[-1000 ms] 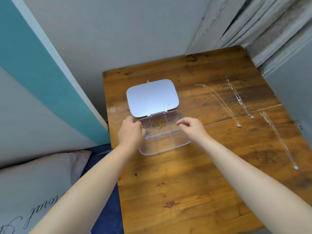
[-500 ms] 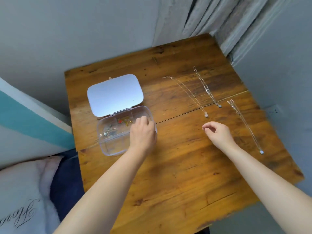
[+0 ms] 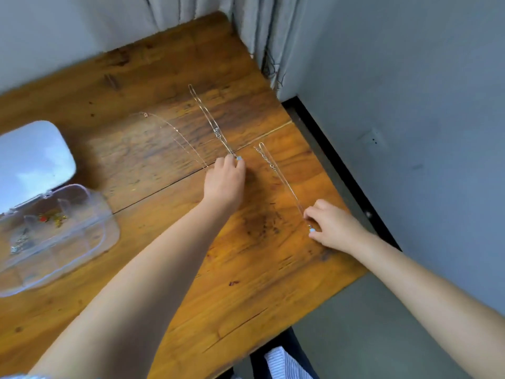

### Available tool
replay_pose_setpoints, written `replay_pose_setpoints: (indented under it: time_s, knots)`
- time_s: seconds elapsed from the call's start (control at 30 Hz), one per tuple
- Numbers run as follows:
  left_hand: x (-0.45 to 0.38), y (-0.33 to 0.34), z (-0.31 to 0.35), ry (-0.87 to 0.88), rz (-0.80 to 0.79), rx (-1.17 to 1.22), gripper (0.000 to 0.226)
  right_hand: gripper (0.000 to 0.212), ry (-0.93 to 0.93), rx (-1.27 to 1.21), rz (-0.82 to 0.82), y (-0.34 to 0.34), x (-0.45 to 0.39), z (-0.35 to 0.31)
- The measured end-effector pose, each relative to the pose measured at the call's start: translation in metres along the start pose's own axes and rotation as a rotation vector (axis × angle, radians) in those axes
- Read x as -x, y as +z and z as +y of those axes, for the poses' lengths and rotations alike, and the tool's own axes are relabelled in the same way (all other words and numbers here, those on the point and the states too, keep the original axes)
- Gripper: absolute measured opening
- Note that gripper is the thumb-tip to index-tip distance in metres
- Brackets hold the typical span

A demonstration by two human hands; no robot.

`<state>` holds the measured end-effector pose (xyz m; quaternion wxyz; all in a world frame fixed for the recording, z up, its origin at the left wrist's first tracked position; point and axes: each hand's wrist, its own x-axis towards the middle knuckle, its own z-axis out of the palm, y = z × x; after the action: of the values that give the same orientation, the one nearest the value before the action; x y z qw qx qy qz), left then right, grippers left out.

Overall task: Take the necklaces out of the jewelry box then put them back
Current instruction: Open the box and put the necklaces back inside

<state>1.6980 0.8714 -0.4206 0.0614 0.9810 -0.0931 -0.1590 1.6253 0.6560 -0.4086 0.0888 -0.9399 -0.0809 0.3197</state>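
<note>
Three thin necklaces lie stretched out on the wooden table (image 3: 246, 269). My left hand (image 3: 225, 181) pinches the near pendant end of the middle necklace (image 3: 210, 121). My right hand (image 3: 332, 228) pinches the pendant end of the right necklace (image 3: 281, 176) close to the table's right edge. The left necklace (image 3: 177, 136), a fine chain, lies untouched just left of my left hand. The clear jewelry box (image 3: 62, 231) stands open at the far left, its white lid (image 3: 32, 160) flipped back, with small gold and red pieces in its far compartments.
A grey wall (image 3: 410, 105) and a curtain (image 3: 259, 36) close in the table's right and far sides. A dark gap (image 3: 341, 173) runs along the right edge. Striped cloth (image 3: 284, 362) shows below the near edge.
My left hand left the box and moved right to the middle necklace. My right hand moved right to the right necklace's pendant. The view swung right, leaving the box at the left edge.
</note>
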Motion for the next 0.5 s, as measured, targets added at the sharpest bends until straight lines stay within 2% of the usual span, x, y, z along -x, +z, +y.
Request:
replay_pose_setpoints:
  time_s: [0.1,0.23,0.3,0.4,0.5]
  knots:
    - [-0.02,0.0,0.006,-0.05,0.008,-0.018,0.034,0.017,-0.115,-0.031,0.072,0.013,0.002,0.009]
    - [-0.037,-0.005,0.002,-0.053,-0.018,-0.041,0.03,0.016,-0.233,-0.017,0.115,0.019,0.002,0.016]
    - [-0.039,-0.007,-0.001,-0.017,-0.054,-0.098,0.028,0.004,-0.304,-0.012,0.171,0.018,0.001,0.015]
    - [-0.035,-0.006,-0.006,0.029,-0.058,-0.173,0.023,0.014,-0.318,-0.031,0.233,0.017,0.0,0.015]
    - [-0.028,-0.002,-0.008,0.032,-0.038,-0.177,0.021,0.004,-0.314,-0.081,0.284,0.022,-0.007,0.017]
